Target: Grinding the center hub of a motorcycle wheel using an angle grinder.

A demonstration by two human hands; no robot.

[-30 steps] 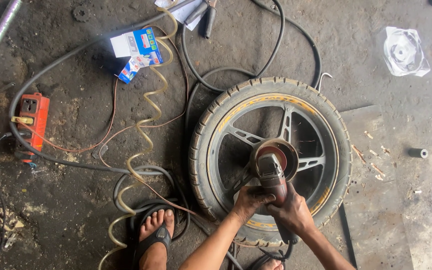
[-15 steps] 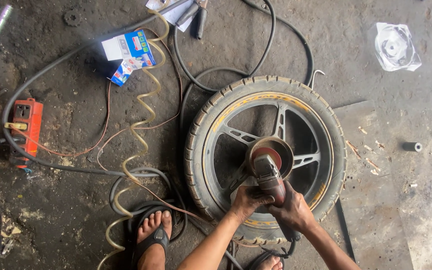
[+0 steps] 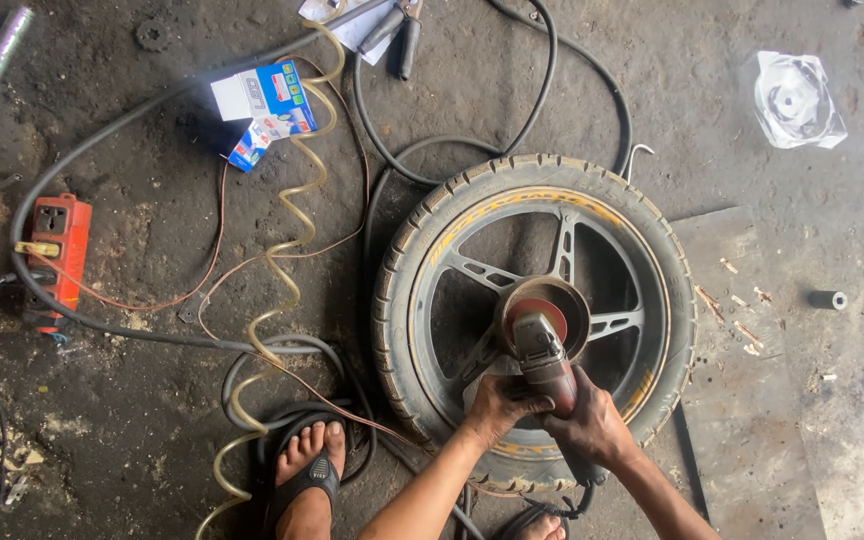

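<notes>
Angle grinder [image 3: 542,350] sits over the hub of a motorcycle wheel [image 3: 537,315] lying flat on the grimy floor [image 3: 152,420]. Both hands grip it: left hand [image 3: 497,405] closed around the body, right hand [image 3: 587,425] wrapped around the rear handle. A coiled air hose [image 3: 287,270] and an orange power strip [image 3: 57,255] lie to the left.

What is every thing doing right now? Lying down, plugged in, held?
Wheel: lying flat on the floor.
Grinder: held over the wheel's hub.
Left hand: gripping the grinder.
Right hand: gripping the grinder.
Orange socket box: on the floor, plug in.
Small box: lying open.
</notes>
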